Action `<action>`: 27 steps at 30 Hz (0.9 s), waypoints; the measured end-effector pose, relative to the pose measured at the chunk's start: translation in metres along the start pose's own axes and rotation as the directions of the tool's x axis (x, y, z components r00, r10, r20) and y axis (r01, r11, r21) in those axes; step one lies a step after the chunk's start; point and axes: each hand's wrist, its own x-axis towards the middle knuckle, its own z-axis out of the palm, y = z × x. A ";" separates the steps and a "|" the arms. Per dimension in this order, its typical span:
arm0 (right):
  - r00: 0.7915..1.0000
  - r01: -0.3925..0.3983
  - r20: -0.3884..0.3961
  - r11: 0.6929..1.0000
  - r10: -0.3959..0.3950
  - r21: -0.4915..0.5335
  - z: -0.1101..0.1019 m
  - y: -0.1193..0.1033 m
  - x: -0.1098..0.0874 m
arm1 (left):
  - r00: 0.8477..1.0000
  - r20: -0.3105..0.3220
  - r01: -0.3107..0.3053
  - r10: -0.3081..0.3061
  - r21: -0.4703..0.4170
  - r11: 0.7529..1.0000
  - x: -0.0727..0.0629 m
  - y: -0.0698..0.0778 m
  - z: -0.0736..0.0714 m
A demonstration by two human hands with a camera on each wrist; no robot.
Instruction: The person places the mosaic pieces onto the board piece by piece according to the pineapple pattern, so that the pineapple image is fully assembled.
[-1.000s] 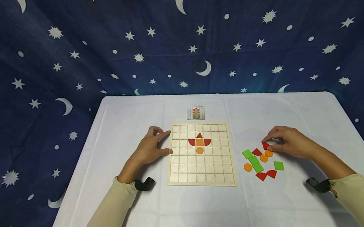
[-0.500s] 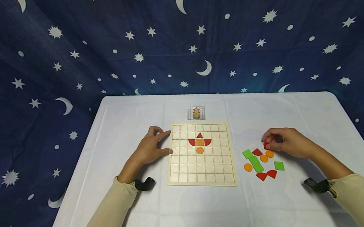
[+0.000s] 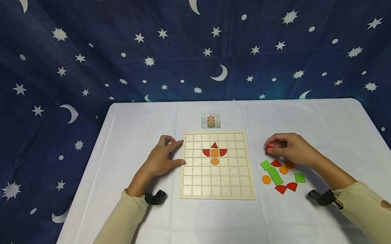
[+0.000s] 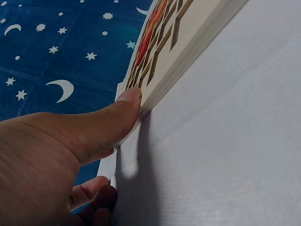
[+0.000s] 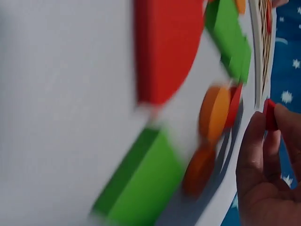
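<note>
My right hand (image 3: 293, 147) pinches a small red piece (image 5: 270, 114) between thumb and fingers, a little to the right of the wooden grid board (image 3: 218, 181). My left hand (image 3: 157, 159) lies at the board's left edge. Its thumb (image 4: 117, 110) touches that edge, while the index finger reaches the edge farther up. On the board, a red triangle (image 3: 214, 145) stands above an orange square (image 3: 215, 152). Red quarter circles (image 3: 223, 152) flank the square on both sides, and an orange circle (image 3: 214, 161) is below it.
Right of the board lie loose green squares (image 3: 273, 172), orange circles (image 3: 266, 179) and red quarter circles (image 3: 291, 186). A small pattern card (image 3: 211, 120) rests behind the board. White cloth covers the table (image 3: 216, 227); a dark blue curtain (image 3: 174, 23) hangs behind.
My right hand has picked up the red quarter circle from the back of the loose pieces and carried it left, toward the board. The left hand stays where it was.
</note>
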 end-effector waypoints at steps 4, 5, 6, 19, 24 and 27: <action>0.999 -0.035 0.044 0.997 0.032 0.068 0.012 -0.013 0.004 | 1.000 0.003 -0.001 0.001 0.003 1.000 0.001 0.000 0.000; 0.998 -0.040 0.055 0.995 0.035 0.091 0.015 -0.016 0.005 | 1.000 0.002 -0.002 0.002 0.002 1.000 0.001 0.000 0.000; 0.997 -0.047 0.065 0.993 0.040 0.111 0.018 -0.018 0.007 | 1.000 0.002 -0.002 0.002 0.001 1.000 0.001 0.000 0.000; 0.990 -0.093 0.130 0.949 0.056 0.302 0.057 -0.050 0.022 | 1.000 0.006 0.003 -0.003 0.003 1.000 0.001 -0.001 0.000; 0.993 -0.061 0.116 0.961 0.030 0.271 0.069 -0.062 0.027 | 1.000 0.008 0.004 -0.004 0.003 1.000 0.001 -0.001 0.000; 0.995 -0.039 0.100 0.970 0.015 0.242 0.076 -0.070 0.030 | 1.000 0.008 0.003 -0.003 0.002 1.000 0.001 -0.001 0.000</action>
